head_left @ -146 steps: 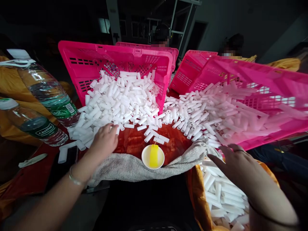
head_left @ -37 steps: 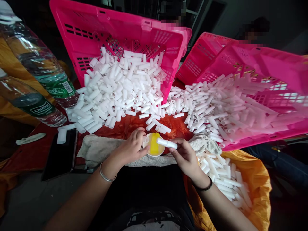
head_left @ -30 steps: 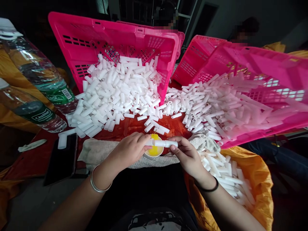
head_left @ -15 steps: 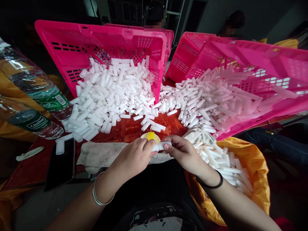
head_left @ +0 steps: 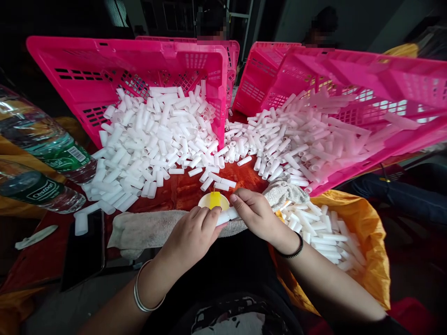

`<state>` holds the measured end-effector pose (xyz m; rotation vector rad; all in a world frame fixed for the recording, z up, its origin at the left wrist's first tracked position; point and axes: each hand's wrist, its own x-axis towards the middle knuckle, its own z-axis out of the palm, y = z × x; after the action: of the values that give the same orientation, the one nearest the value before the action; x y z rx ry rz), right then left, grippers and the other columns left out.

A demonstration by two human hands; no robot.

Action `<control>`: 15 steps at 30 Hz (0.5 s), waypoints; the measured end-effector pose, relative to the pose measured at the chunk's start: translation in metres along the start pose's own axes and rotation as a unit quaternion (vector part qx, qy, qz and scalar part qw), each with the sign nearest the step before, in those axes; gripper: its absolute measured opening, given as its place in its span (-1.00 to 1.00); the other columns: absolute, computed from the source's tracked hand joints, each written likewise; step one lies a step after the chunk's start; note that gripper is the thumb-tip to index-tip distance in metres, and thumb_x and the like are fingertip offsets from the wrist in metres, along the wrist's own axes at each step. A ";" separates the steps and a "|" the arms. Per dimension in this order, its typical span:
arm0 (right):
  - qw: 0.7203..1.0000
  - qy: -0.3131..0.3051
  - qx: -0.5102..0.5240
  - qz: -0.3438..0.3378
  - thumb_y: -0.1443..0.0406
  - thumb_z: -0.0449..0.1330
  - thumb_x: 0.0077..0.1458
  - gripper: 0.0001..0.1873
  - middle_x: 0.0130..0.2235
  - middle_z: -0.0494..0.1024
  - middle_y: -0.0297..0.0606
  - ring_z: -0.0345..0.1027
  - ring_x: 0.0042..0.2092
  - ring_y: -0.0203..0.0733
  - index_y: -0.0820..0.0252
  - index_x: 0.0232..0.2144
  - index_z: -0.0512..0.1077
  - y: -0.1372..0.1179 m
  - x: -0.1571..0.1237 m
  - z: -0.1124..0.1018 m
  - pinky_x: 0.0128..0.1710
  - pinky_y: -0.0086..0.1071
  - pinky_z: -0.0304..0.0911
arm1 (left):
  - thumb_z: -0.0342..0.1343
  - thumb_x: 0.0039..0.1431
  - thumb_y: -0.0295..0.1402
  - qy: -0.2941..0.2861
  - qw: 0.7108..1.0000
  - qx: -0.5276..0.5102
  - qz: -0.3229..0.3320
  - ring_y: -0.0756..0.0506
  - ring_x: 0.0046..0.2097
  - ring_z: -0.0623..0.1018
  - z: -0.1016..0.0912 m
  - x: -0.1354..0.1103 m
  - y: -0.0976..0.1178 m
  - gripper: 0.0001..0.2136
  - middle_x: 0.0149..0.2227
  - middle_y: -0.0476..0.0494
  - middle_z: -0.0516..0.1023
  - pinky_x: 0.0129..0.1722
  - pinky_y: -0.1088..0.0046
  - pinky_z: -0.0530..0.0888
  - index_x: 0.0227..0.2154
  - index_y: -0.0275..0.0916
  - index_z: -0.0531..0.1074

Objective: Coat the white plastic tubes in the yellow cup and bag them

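A short white plastic tube (head_left: 226,216) is held between my two hands above the table's front edge. My left hand (head_left: 193,236) is closed around its left part. At the other end, the fingers of my right hand (head_left: 259,216) close on the tube, though the exact grip is partly hidden. Just behind the tube sits a small pale bowl (head_left: 203,201) with a yellow block (head_left: 215,199) in it, and a thin pin sticks up from the block. A rolled grey towel (head_left: 146,229) lies along the edge under my hands.
Two pink crates (head_left: 132,51) (head_left: 349,65) lie tipped, spilling white tubes onto the red table (head_left: 240,174). An orange sack (head_left: 375,242) holding white tubes stands at lower right. Bottles (head_left: 66,156), a phone (head_left: 84,253) and loose tubes are at left. Two people are beyond the crates.
My right thumb has lifted off the tube's top and the right fingers have shifted on its end. Both hands have moved slightly left and down in view, along with the whole scene.
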<state>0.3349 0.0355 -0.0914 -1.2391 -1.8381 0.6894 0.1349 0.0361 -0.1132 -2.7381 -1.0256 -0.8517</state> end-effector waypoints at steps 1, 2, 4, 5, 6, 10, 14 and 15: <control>1.000 0.011 -0.002 -0.012 0.13 -0.03 0.37 -0.60 -0.55 0.23 -0.42 0.12 -0.51 -0.33 0.13 -0.51 0.23 -0.001 0.000 0.000 -0.48 -0.42 0.10 | -0.09 0.42 -0.22 -0.005 0.999 -0.039 -0.015 -0.16 -0.32 0.55 -0.001 0.000 0.000 -0.73 -0.34 -0.19 0.54 -0.36 0.31 0.53 -0.06 -0.31 0.34; 0.999 0.020 -0.008 -0.036 0.15 -0.02 0.36 -0.63 -0.54 0.24 -0.42 0.14 -0.50 -0.33 0.13 -0.51 0.22 -0.002 0.000 0.000 -0.46 -0.42 0.12 | -0.09 0.42 -0.20 -0.022 0.995 -0.092 -0.035 -0.14 -0.32 0.56 -0.003 0.000 -0.001 -0.74 -0.33 -0.17 0.55 -0.36 0.34 0.53 -0.08 -0.30 0.34; 0.995 0.027 -0.021 -0.090 0.20 0.00 0.34 -0.67 -0.52 0.27 -0.40 0.17 -0.47 -0.32 0.13 -0.50 0.21 -0.004 0.001 -0.002 -0.41 -0.41 0.14 | -0.11 0.43 -0.19 -0.089 0.970 -0.214 -0.075 -0.06 -0.40 0.54 -0.007 0.000 0.000 -0.76 -0.39 -0.06 0.53 -0.43 0.46 0.49 -0.17 -0.25 0.35; 0.994 0.023 -0.022 -0.104 0.22 0.00 0.34 -0.68 -0.51 0.28 -0.40 0.18 -0.46 -0.32 0.13 -0.50 0.20 -0.005 0.001 -0.003 -0.40 -0.40 0.14 | -0.10 0.43 -0.19 -0.120 0.954 -0.260 -0.091 -0.02 -0.45 0.51 -0.008 0.000 0.001 -0.77 -0.43 -0.01 0.51 -0.48 0.51 0.46 -0.20 -0.23 0.35; 0.995 0.014 -0.020 -0.102 0.23 -0.01 0.34 -0.67 -0.52 0.27 -0.40 0.17 -0.47 -0.33 0.13 -0.50 0.19 -0.007 0.002 -0.004 -0.41 -0.41 0.13 | -0.10 0.43 -0.19 -0.134 0.945 -0.280 -0.100 0.00 -0.47 0.50 -0.009 0.000 0.002 -0.77 -0.45 0.01 0.50 -0.50 0.53 0.44 -0.22 -0.22 0.35; 1.000 -0.020 -0.010 0.009 0.23 -0.03 0.34 -0.64 -0.56 0.20 -0.44 0.09 -0.53 -0.35 0.12 -0.54 0.16 -0.011 0.004 -0.002 -0.50 -0.42 0.03 | -0.15 0.43 -0.20 -0.049 0.985 -0.137 -0.090 -0.13 -0.34 0.55 -0.007 0.001 0.007 -0.72 -0.36 -0.16 0.55 -0.38 0.36 0.49 -0.17 -0.28 0.38; 1.000 0.005 -0.008 0.009 0.25 -0.03 0.31 -0.64 -0.59 0.16 -0.46 0.05 -0.54 -0.36 0.11 -0.56 0.11 -0.008 0.002 0.006 -0.51 -0.43 0.00 | -0.13 0.42 -0.20 -0.059 0.983 -0.146 -0.096 -0.13 -0.39 0.52 -0.005 0.005 0.013 -0.72 -0.41 -0.14 0.53 -0.43 0.37 0.43 -0.25 -0.28 0.38; 1.000 0.007 -0.007 -0.008 0.26 -0.03 0.30 -0.64 -0.59 0.16 -0.46 0.05 -0.55 -0.36 0.11 -0.57 0.11 -0.007 0.002 0.006 -0.51 -0.43 0.01 | -0.11 0.41 -0.20 -0.081 0.970 -0.199 -0.111 -0.10 -0.41 0.50 -0.006 0.006 0.015 -0.73 -0.42 -0.11 0.52 -0.45 0.41 0.41 -0.27 -0.26 0.37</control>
<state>0.3256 0.0343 -0.0888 -1.2344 -1.8421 0.6590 0.1450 0.0265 -0.1037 -3.1094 -1.3425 -0.9723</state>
